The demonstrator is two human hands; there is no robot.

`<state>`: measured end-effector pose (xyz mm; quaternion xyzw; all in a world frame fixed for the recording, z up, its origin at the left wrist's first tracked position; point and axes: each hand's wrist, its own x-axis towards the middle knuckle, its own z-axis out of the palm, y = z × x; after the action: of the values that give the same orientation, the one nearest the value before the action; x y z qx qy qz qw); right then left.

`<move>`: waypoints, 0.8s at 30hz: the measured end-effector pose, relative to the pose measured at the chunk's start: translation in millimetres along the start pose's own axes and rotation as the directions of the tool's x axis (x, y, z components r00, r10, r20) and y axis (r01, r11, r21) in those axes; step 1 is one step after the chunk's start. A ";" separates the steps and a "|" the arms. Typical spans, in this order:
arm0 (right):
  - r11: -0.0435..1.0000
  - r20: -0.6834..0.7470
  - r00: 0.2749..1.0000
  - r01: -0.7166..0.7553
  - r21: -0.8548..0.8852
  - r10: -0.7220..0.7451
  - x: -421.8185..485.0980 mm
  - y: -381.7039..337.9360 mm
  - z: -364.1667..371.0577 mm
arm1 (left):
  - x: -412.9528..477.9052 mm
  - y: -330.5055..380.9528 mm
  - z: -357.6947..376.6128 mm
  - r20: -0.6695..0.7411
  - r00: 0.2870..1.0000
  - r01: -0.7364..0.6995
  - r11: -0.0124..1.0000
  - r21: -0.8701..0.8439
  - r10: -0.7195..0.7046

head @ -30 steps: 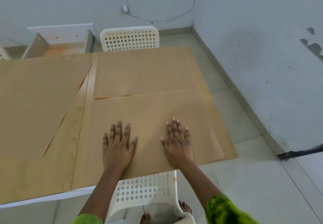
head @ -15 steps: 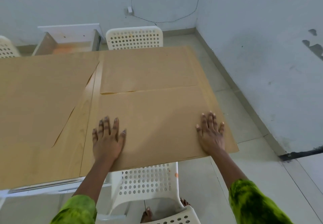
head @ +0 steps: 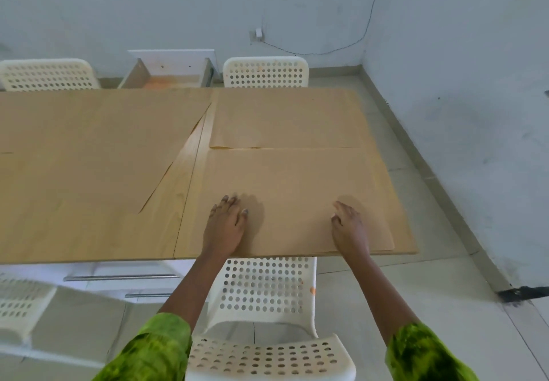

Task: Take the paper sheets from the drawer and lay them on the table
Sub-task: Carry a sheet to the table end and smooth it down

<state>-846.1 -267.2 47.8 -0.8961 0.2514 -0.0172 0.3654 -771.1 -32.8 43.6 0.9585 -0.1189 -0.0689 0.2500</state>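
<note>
Several brown paper sheets lie flat on the wooden table (head: 184, 181). The nearest sheet (head: 291, 190) covers the table's right front corner. My left hand (head: 225, 226) rests on that sheet near its left front part, fingers loosely curled and blurred. My right hand (head: 349, 227) hovers over or touches the sheet's right front part, fingers bent, holding nothing. A second sheet (head: 285, 116) lies behind it and a large sheet (head: 89, 154) covers the left of the table. An open drawer (head: 169, 74) stands beyond the far edge.
A white perforated chair (head: 267, 297) stands right below my arms at the table's front edge. Two more white chairs (head: 266, 73) (head: 47, 74) are at the far side. The wall (head: 460, 113) runs close on the right. Drawer handles (head: 118, 276) show under the table.
My hands spread apart across the near sheet, then came back closer together with fingers curling. The view has pulled back, showing more of the near chair and the table's left.
</note>
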 end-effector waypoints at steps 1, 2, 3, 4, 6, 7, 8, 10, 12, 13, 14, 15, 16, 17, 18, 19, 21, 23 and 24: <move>0.999 0.015 1.000 0.004 0.034 -0.004 -4.5 -3.2 0.8 | -6.6 3.6 -1.3 -0.012 1.000 0.017 0.998 -0.056 -0.018; 0.998 0.036 0.999 -0.006 0.070 0.003 -8.3 -6.0 1.5 | -12.7 6.9 -2.8 -0.028 0.999 0.033 0.992 -0.120 -0.037; 0.993 0.056 0.998 -0.028 0.114 0.022 -12.4 -8.4 2.4 | -18.8 9.0 -4.6 -0.042 0.998 0.040 0.983 -0.182 -0.048; 0.985 0.074 0.996 -0.055 0.166 0.043 -16.5 -9.8 4.1 | -25.3 10.3 -6.7 -0.048 0.997 0.043 0.971 -0.235 -0.056; 0.964 0.110 0.992 -0.080 0.254 0.053 -23.0 -12.8 9.4 | -36.8 12.4 -11.9 -0.058 0.995 0.060 0.942 -0.332 -0.084; 0.958 0.130 0.991 -0.075 0.275 0.040 -26.3 -15.7 11.4 | -42.6 13.1 -15.2 -0.067 0.992 0.077 0.923 -0.378 -0.110; 0.956 0.148 0.989 -0.067 0.285 0.025 -29.4 -19.4 13.9 | -48.6 12.4 -19.3 -0.077 0.987 0.097 0.901 -0.422 -0.142; 0.950 0.185 0.983 -0.062 0.307 0.005 -33.8 -28.6 18.8 | -58.6 6.7 -27.9 -0.094 0.975 0.131 0.860 -0.492 -0.203; 0.934 0.232 0.973 -0.069 0.349 -0.015 -39.9 -42.7 26.4 | -68.7 -7.5 -37.4 -0.106 0.958 0.163 0.814 -0.558 -0.265; 0.928 0.246 0.969 -0.069 0.366 -0.026 -42.6 -51.0 31.6 | -72.6 -16.5 -43.1 -0.116 0.949 0.174 0.792 -0.585 -0.294; 0.923 0.256 0.966 -0.064 0.380 -0.039 -45.5 -60.1 38.1 | -76.0 -26.7 -49.4 -0.128 0.939 0.182 0.776 -0.604 -0.320; 0.917 0.264 0.963 -0.059 0.394 -0.052 -48.7 -68.0 44.8 | -78.3 -36.4 -54.6 -0.139 0.930 0.186 0.762 -0.620 -0.340; 0.913 0.278 0.958 -0.054 0.404 -0.066 -52.8 -78.5 54.4 | -81.1 -48.7 -61.8 -0.150 0.919 0.191 0.747 -0.637 -0.363; 0.909 0.292 0.953 -0.054 0.413 -0.076 -56.6 -89.1 64.3 | -83.5 -60.2 -69.0 -0.156 0.910 0.196 0.730 -0.655 -0.385; 0.905 0.309 0.948 -0.059 0.422 -0.082 -60.5 -100.9 76.1 | -86.3 -72.8 -77.6 -0.159 0.900 0.203 0.713 -0.671 -0.406; 0.899 0.323 0.942 -0.065 0.434 -0.088 -64.5 -113.4 88.7 | -88.9 -86.5 -86.7 -0.163 0.892 0.206 0.700 -0.684 -0.421; 0.887 0.341 0.934 -0.068 0.457 -0.104 -71.4 -136.8 113.3 | -92.2 -113.4 -104.6 -0.162 0.885 0.205 0.677 -0.707 -0.436; 0.874 0.348 0.932 -0.086 0.478 -0.099 -80.5 -161.3 140.2 | -95.6 -142.9 -126.0 -0.148 0.882 0.210 0.653 -0.727 -0.448; 0.864 0.348 0.933 -0.096 0.493 -0.095 -85.1 -174.1 153.7 | -96.3 -158.0 -137.7 -0.139 0.879 0.213 0.638 -0.740 -0.455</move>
<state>-811.2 -22.8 63.8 -0.7573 0.1670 0.0829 0.6259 -806.8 190.1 91.5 0.7919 0.1398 -0.0016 0.5944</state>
